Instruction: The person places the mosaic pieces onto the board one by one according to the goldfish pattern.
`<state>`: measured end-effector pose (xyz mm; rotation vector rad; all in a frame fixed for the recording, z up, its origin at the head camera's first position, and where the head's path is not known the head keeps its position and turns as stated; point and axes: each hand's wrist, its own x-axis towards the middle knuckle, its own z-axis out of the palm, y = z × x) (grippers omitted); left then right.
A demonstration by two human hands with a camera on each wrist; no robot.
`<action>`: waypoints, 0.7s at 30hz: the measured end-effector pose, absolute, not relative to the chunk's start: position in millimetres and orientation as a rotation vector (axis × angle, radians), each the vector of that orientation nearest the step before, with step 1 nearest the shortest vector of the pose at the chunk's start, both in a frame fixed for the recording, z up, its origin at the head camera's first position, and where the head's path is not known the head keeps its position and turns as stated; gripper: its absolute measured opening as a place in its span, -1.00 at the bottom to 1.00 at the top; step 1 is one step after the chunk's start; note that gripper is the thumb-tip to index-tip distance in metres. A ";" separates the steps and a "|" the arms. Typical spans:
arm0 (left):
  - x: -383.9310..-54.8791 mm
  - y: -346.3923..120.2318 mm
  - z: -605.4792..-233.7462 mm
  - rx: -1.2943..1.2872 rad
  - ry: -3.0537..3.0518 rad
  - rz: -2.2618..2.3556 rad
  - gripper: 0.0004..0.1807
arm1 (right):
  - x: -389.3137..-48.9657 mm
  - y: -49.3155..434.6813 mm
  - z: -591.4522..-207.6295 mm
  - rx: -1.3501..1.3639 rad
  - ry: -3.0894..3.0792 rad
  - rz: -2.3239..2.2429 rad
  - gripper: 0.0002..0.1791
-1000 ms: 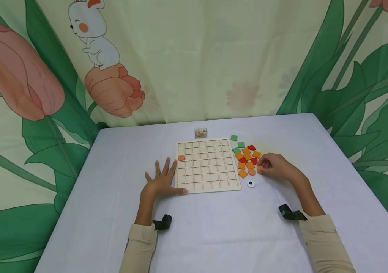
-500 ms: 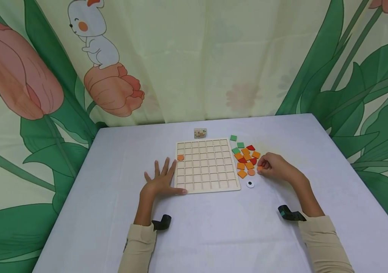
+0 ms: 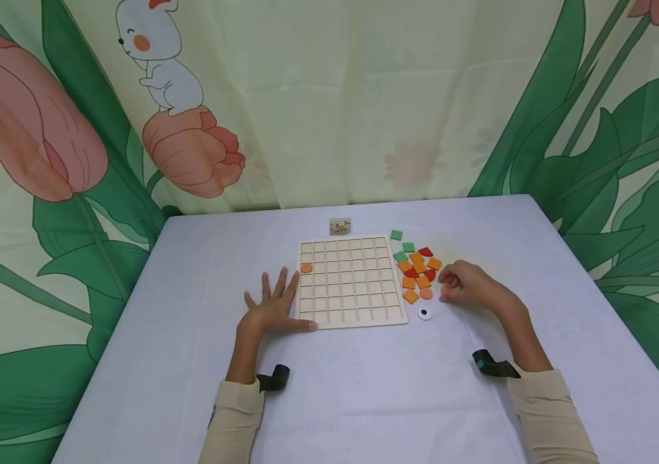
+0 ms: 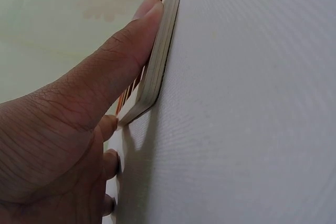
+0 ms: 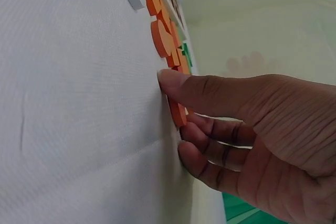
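A square wooden grid board (image 3: pixel 353 281) lies on the table, with an orange disc (image 3: pixel 306 268) in one cell of its left column. My left hand (image 3: pixel 271 314) is spread at the board's near left corner. Its thumb (image 4: pixel 118 59) rests on the board's edge in the left wrist view, and a fingertip touches the left side. On the right, my right hand (image 3: pixel 469 283) pinches a second orange disc (image 5: pixel 177 113) between thumb and fingers, low over the table. Beside it is a loose pile of orange squares (image 3: pixel 418 267), with a third orange disc (image 3: pixel 425 293) at its near edge.
Red rounded pieces (image 3: pixel 425 252) and green squares (image 3: pixel 408 247) lie among and behind the orange ones. A white disc with a black dot (image 3: pixel 424 314) sits nearer me. Behind the board stands a small patterned card (image 3: pixel 340 226). A printed curtain (image 3: pixel 318 103) hangs beyond the table.
The right fingers have closed in a little on the orange disc, which shows less in the head view now. The left hand and the board have stayed in place.
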<state>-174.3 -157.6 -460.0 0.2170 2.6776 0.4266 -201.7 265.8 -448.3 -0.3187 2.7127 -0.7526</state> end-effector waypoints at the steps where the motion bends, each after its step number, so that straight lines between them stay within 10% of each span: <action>1: -174.3 -157.5 -460.0 0.216 2.677 0.425 0.36 | -201.6 266.4 -447.7 -0.313 2.705 -0.746 -0.61; 21: -174.4 -156.8 -457.5 0.199 2.677 0.417 0.34 | -202.5 266.3 -447.5 -0.300 2.714 -0.771 -0.72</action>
